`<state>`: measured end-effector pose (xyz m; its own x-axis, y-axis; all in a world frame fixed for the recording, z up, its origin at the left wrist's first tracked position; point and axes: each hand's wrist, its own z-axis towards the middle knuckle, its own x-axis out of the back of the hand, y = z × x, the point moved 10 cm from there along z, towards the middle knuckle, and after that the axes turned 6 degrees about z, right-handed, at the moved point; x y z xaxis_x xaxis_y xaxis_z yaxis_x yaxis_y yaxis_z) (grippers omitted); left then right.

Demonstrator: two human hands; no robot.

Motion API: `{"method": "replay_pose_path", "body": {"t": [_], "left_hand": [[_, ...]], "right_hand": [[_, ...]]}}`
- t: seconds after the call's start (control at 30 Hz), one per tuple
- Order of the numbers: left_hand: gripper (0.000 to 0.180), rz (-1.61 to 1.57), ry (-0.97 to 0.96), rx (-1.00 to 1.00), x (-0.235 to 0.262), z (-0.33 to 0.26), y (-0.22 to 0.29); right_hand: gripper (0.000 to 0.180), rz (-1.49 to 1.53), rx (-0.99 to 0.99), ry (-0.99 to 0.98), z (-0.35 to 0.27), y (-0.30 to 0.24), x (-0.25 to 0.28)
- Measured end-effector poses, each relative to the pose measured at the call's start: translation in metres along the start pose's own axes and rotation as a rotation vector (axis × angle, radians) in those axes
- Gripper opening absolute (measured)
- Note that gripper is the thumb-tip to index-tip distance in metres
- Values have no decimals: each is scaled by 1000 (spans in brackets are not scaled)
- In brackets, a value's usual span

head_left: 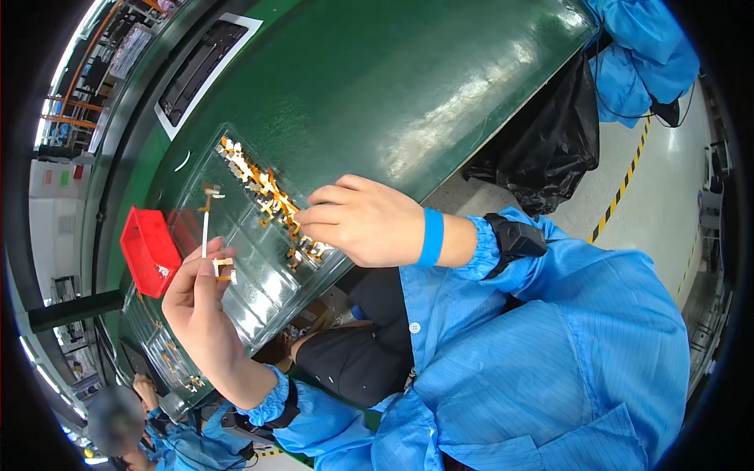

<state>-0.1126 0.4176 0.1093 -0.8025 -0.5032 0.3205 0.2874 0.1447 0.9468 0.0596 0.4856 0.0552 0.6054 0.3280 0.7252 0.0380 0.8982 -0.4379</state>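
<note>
Pinched between the thumb and fingers of my left hand [200, 306] is a flex cable [206, 224], with a white strip and an orange end standing up. A small white and orange connector piece [225, 271] shows beside the same fingertips. My right hand [365, 220] reaches in from the right with bent fingers, their tips at a long pile of orange and white flex cables [263, 188]. Whatever those fingertips grip is hidden. Under the pile lies a clear plastic tray [253, 308] with ridged compartments.
A red bin [149, 255] stands left of the tray on the green table [338, 86]. Farther back lies a white-edged black panel [203, 69]. A black plastic bag [546, 145] hangs by the table's right edge. Another person in blue [192, 443] works at lower left beside another clear tray [166, 353].
</note>
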Motion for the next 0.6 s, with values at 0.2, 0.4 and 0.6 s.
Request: {"method": "replay_pose_path", "body": {"t": [0.2,0.4,0.6], "left_hand": [[24,-312,6,-150,36,-35,-4],[14,-791,-41,-218,48,-113,-23],[23,-757,293,-164,101,-215,-69]], "right_hand": [[30,438,-29,465,-3,-14,59],[37,2101,-746,-306,-14,-91,-77],[38,2450,-795,-827,3,-162,-150]]}}
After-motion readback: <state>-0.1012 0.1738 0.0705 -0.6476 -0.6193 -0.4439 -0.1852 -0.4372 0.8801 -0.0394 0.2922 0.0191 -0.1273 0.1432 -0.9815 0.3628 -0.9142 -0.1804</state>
